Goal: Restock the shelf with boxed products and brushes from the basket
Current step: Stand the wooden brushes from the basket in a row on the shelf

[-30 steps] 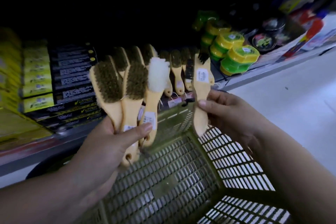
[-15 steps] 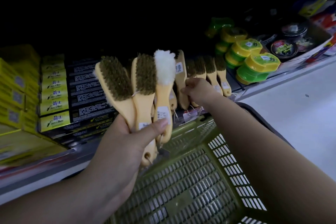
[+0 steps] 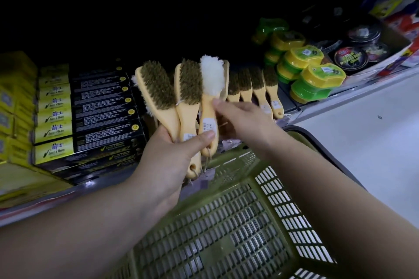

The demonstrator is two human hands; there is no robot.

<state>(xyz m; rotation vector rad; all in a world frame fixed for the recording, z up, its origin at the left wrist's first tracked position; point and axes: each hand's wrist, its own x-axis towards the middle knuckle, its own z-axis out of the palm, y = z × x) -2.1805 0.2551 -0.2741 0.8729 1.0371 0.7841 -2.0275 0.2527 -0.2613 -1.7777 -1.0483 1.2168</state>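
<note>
Pale, smooth wooden handles on the brushes (image 3: 181, 106), two with coarse brown bristles, one (image 3: 212, 79) with fluffy white wool. Paper stickers on the handles. A matt olive plastic basket (image 3: 229, 233) with a lattice weave. Glossy cardboard boxes (image 3: 102, 111); shiny green-and-yellow plastic tubs (image 3: 317, 79).

Seen from a single head-worn wide-angle camera, looking forward and down at close range over an olive-green slatted plastic basket (image 3: 226, 233) toward a dark metal store shelf (image 3: 340, 99), forearms entering from the bottom edge
</note>
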